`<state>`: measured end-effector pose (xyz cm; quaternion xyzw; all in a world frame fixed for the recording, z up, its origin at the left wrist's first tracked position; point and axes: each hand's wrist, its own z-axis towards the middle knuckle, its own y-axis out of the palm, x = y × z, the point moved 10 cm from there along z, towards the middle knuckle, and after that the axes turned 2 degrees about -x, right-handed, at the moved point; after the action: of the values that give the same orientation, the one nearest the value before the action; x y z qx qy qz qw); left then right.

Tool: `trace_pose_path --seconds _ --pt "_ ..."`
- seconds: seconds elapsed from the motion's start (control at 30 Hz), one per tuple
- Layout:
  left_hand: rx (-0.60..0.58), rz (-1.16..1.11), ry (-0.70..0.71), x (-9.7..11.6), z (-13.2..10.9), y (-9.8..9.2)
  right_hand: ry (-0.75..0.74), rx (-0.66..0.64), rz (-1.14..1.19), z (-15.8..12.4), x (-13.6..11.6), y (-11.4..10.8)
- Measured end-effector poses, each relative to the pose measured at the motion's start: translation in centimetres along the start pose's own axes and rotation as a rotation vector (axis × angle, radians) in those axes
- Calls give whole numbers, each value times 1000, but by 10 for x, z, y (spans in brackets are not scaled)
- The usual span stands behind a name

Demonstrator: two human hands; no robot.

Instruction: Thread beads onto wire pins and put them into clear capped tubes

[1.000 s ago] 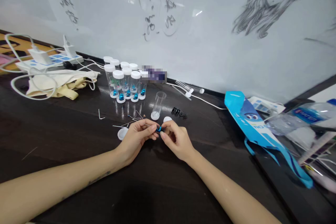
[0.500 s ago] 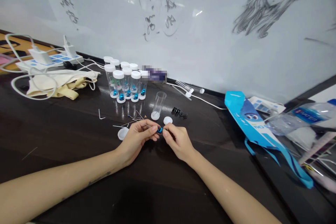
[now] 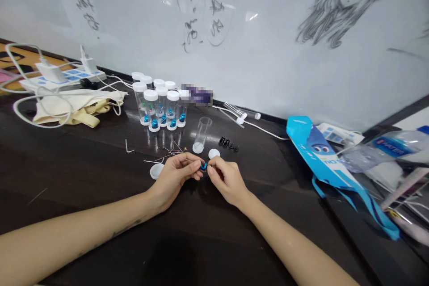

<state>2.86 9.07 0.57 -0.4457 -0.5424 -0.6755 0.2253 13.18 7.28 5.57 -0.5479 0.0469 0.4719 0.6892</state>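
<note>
My left hand and my right hand meet over the dark table, fingertips pinched together on a small shiny blue part. Just beyond them stands an open clear vial with a white bottom. A loose white cap lies beside it and another white cap lies left of my left hand. Thin metal pins and a small hex key lie on the table behind my left hand.
Several capped vials holding blue parts stand at the back. Small black parts lie right of the open vial. A cloth bag, power strip and cables sit far left. A blue bag and plastic bottle lie right.
My right hand's fingers have shifted slightly on the blue part. Otherwise nothing has visibly moved.
</note>
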Motion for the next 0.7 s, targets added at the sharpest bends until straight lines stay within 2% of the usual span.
trace_pose_path --seconds 0.3,0.7 --pt "20 -23 -1 1 0 -2 11 5 56 -1 1 0" --pt "6 7 3 1 0 0 6 1 -20 1 -1 -1"
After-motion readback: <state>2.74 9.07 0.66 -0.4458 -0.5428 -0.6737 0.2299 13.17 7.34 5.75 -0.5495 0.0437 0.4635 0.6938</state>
